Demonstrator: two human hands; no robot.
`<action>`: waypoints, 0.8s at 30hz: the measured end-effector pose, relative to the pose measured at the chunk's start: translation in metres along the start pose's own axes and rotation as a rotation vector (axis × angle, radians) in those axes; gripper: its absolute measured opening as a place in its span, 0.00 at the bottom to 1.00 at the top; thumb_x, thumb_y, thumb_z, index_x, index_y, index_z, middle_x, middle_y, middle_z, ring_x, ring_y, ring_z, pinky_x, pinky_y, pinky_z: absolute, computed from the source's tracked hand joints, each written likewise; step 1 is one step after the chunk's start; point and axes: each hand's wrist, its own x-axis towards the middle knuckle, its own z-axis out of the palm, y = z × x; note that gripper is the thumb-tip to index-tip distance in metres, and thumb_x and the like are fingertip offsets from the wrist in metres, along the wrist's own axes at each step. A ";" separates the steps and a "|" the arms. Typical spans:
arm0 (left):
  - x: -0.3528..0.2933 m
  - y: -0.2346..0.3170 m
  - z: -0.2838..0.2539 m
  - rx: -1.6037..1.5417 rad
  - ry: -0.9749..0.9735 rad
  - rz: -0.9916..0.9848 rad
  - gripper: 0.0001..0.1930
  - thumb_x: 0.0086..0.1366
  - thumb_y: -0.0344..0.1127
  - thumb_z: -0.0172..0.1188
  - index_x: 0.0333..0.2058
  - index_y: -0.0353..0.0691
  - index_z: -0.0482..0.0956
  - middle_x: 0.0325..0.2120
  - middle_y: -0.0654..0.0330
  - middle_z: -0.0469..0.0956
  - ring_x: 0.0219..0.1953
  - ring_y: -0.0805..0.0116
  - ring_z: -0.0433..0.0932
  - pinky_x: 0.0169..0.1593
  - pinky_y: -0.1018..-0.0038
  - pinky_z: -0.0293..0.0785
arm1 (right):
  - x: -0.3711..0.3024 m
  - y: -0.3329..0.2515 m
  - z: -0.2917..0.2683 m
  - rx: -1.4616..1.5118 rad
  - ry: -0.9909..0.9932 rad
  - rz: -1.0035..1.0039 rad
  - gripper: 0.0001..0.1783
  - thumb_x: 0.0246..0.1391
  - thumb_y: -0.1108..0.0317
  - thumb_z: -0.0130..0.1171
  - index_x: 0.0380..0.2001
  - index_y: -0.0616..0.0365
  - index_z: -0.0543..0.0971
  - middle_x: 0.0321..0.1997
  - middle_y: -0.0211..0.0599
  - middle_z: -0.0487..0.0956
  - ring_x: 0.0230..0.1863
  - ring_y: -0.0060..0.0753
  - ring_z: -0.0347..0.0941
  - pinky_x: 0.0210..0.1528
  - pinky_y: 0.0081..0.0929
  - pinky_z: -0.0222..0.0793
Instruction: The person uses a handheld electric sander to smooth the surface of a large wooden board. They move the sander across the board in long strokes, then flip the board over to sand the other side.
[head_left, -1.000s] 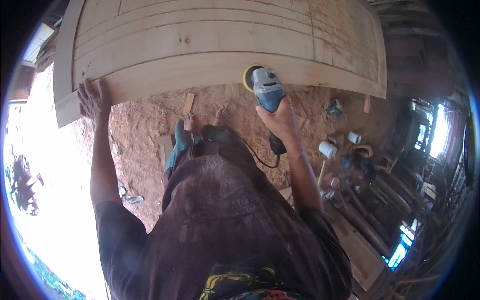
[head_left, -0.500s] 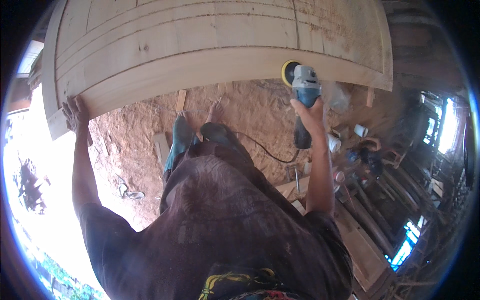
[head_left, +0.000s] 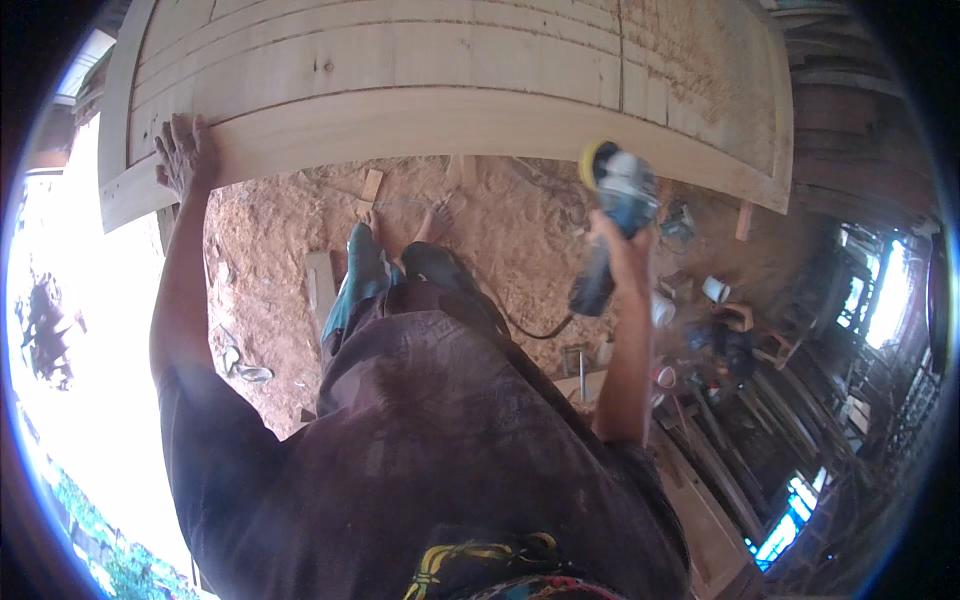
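Observation:
A wide wooden door panel [head_left: 430,122] with grooved lines lies in front of me, sawdust on its right half. Flat on its near left corner rests my left hand [head_left: 187,158], fingers somewhat spread. My right hand [head_left: 622,240] is wrapped round a blue and grey angle grinder [head_left: 628,190] fitted with a yellow-rimmed round pad. The pad overlaps the panel's near edge in the picture; whether it touches the wood I cannot tell. The grinder is slightly blurred, and its dark rear body points back towards me.
A dark cord [head_left: 535,335] runs from the grinder across the reddish dirt floor [head_left: 265,240] beside my feet. Small wood pieces [head_left: 371,186] lie below the panel. To the right are white containers [head_left: 715,290], long boards [head_left: 690,500] and a person [head_left: 735,340] bent low.
My right hand has drawn the grinder slightly down towards me and tilted it. The left hand has shifted right and farther onto the panel, partly because the view moved.

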 end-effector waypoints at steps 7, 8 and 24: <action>-0.008 0.020 -0.010 -0.061 0.105 0.027 0.43 0.73 0.71 0.40 0.75 0.47 0.57 0.76 0.58 0.56 0.78 0.57 0.49 0.74 0.44 0.44 | -0.051 -0.080 0.200 -0.450 -0.356 -0.451 0.28 0.47 0.58 0.73 0.47 0.64 0.78 0.40 0.54 0.85 0.40 0.52 0.85 0.47 0.45 0.80; -0.010 0.023 -0.012 -0.079 0.097 0.017 0.42 0.73 0.70 0.40 0.74 0.46 0.57 0.76 0.58 0.56 0.78 0.57 0.50 0.74 0.44 0.44 | -0.054 -0.089 0.225 -0.482 -0.369 -0.443 0.29 0.47 0.58 0.72 0.47 0.65 0.77 0.40 0.56 0.84 0.42 0.56 0.84 0.48 0.47 0.79; -0.013 0.014 -0.013 -0.108 0.121 0.049 0.40 0.75 0.65 0.42 0.74 0.43 0.57 0.75 0.55 0.59 0.78 0.54 0.51 0.74 0.45 0.43 | -0.035 -0.073 0.154 -0.571 -0.063 -0.327 0.32 0.46 0.59 0.72 0.50 0.68 0.75 0.44 0.63 0.83 0.48 0.67 0.81 0.51 0.55 0.76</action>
